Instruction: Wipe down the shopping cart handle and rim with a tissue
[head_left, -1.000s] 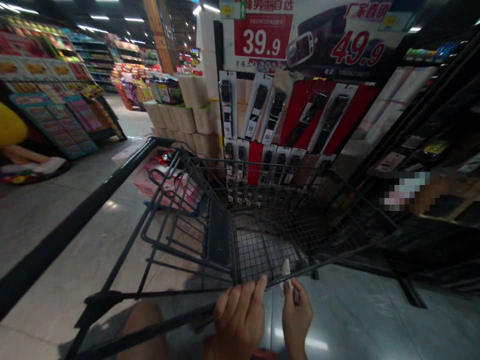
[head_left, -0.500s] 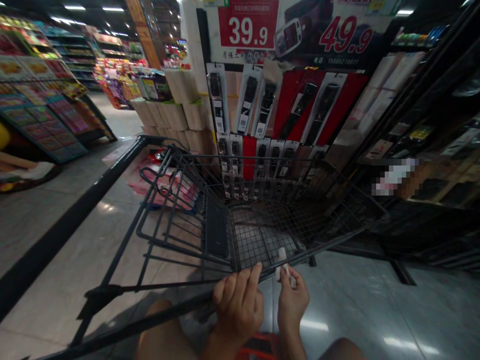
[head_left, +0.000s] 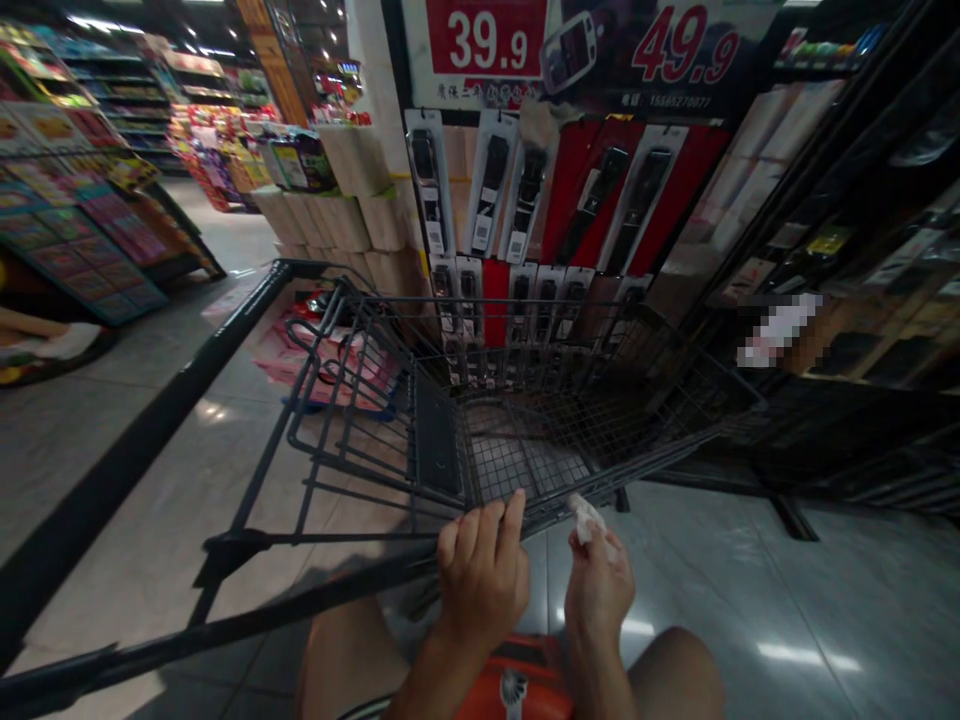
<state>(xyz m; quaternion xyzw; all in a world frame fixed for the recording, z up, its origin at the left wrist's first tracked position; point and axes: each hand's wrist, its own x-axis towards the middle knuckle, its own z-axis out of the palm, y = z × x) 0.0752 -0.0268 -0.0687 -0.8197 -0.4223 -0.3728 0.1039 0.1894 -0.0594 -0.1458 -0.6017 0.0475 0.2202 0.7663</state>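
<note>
A dark wire shopping cart (head_left: pixel 300 590) stands in front of me, its handle bar running down the left side. My left hand (head_left: pixel 484 560) is closed over the near top rail, fingers wrapped around it. Just to its right, my right hand (head_left: pixel 598 585) pinches a crumpled white tissue (head_left: pixel 589 522) close beside the same rail. Whether the tissue touches the rail I cannot tell. The wire basket (head_left: pixel 517 465) holds nothing I can see. Below my hands, an orange-red object with a white emblem (head_left: pixel 532 680) lies between my knees.
Behind the cart, a rack of packaged watches (head_left: pixel 491 190) hangs under price signs. Stacked paper rolls (head_left: pixel 352 200) and pink packs (head_left: pixel 330 350) stand to the left. Dark shelving (head_left: pixel 862 400) lines the right. Grey tiled floor (head_left: pixel 712 570) surrounds the cart.
My right hand has moved slightly right and away from the rail, with the tissue now bunched at its fingertips. My left hand stays on the rail. The view has shifted a little.
</note>
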